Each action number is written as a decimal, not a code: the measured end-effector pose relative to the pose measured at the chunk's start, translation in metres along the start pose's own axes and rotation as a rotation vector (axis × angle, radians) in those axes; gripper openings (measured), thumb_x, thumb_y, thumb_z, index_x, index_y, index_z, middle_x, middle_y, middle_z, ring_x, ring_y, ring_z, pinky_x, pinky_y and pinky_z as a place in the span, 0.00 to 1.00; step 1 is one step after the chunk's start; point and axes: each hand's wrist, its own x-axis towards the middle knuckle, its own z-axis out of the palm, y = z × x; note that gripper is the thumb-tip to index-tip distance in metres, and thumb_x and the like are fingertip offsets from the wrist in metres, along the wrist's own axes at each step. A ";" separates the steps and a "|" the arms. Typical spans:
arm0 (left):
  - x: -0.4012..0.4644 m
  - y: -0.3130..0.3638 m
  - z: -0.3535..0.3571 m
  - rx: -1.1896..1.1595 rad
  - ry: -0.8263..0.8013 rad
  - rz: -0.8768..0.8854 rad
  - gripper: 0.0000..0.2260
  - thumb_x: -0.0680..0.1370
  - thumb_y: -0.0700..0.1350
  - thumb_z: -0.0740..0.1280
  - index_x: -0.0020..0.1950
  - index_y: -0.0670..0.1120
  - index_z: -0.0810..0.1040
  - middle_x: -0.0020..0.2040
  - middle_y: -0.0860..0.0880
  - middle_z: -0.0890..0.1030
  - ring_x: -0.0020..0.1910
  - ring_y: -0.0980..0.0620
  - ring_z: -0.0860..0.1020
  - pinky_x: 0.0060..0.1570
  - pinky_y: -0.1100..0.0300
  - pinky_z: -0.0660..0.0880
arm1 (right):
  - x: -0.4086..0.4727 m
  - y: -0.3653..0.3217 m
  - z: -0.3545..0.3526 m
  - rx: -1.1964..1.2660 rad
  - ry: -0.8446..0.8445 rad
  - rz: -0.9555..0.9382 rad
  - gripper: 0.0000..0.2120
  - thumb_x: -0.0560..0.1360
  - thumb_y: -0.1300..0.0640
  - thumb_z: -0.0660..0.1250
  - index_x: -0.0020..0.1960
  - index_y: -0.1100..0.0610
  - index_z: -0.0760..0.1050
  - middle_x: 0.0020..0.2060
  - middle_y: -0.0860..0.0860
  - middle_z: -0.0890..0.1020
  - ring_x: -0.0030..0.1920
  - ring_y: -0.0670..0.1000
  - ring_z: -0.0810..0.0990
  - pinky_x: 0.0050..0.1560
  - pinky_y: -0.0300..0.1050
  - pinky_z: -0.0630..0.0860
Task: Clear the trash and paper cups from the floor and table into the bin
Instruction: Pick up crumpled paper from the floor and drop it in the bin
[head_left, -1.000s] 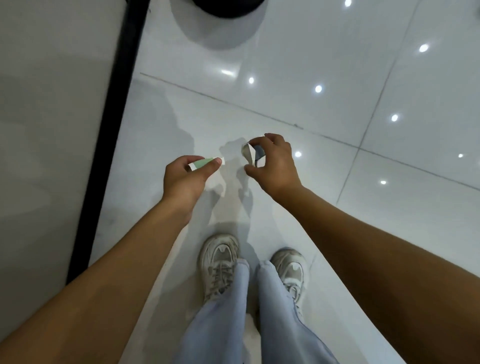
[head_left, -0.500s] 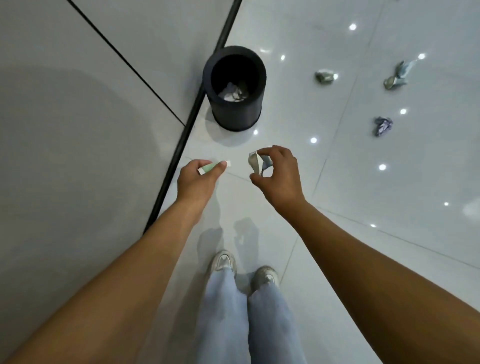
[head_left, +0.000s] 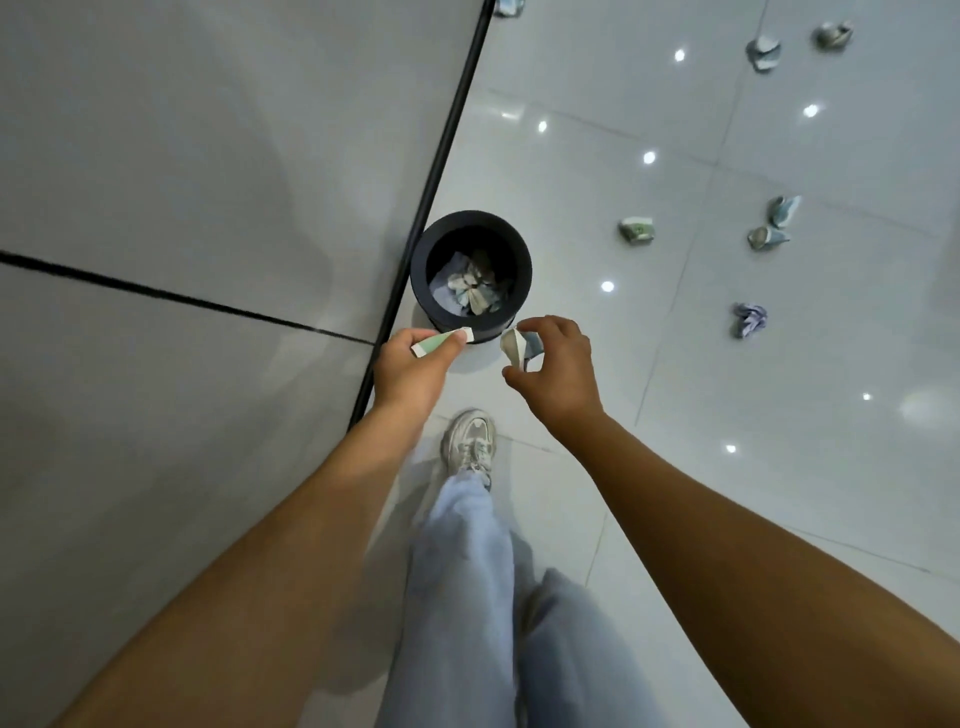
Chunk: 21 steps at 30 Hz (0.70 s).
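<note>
A black round bin (head_left: 523, 260) stands on the white tiled floor against the wall's black base strip, with crumpled paper inside. My left hand (head_left: 410, 371) pinches a flattened green and white paper cup (head_left: 441, 341) just in front of the bin's near rim. My right hand (head_left: 558, 371) grips a crushed white and blue paper cup (head_left: 519, 347) to the right of that, also short of the rim. Several crushed cups lie on the floor to the right, such as one green cup (head_left: 636, 229) and a crumpled purple paper ball (head_left: 749, 319).
A grey wall (head_left: 208, 182) fills the left side, edged by a black base strip (head_left: 441, 156). My legs in light jeans and a white sneaker (head_left: 469, 439) are below the hands. More crushed cups (head_left: 763, 52) lie far right at the top.
The view has swung up and forward; the bin has come closer and now sits just beyond both hands. One foot has stepped ahead. Both hands keep their cups.
</note>
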 end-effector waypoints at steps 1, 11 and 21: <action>0.011 0.007 0.001 0.005 -0.006 0.002 0.13 0.71 0.51 0.74 0.48 0.45 0.77 0.36 0.54 0.76 0.33 0.58 0.72 0.28 0.71 0.69 | 0.013 -0.005 0.001 0.003 -0.002 0.007 0.23 0.69 0.60 0.72 0.63 0.55 0.73 0.65 0.53 0.71 0.65 0.54 0.66 0.55 0.40 0.65; 0.098 0.028 0.010 0.004 0.029 -0.089 0.14 0.71 0.51 0.74 0.50 0.44 0.78 0.36 0.52 0.76 0.33 0.56 0.73 0.31 0.65 0.70 | 0.117 -0.018 0.025 -0.033 -0.014 0.023 0.26 0.70 0.58 0.72 0.66 0.52 0.70 0.67 0.52 0.68 0.66 0.53 0.66 0.57 0.43 0.71; 0.149 0.003 0.029 0.046 0.080 -0.131 0.15 0.71 0.54 0.73 0.51 0.45 0.78 0.39 0.53 0.78 0.35 0.57 0.74 0.32 0.65 0.70 | 0.187 0.003 0.060 -0.031 -0.179 0.129 0.28 0.69 0.60 0.73 0.67 0.53 0.68 0.66 0.53 0.69 0.61 0.55 0.71 0.52 0.42 0.72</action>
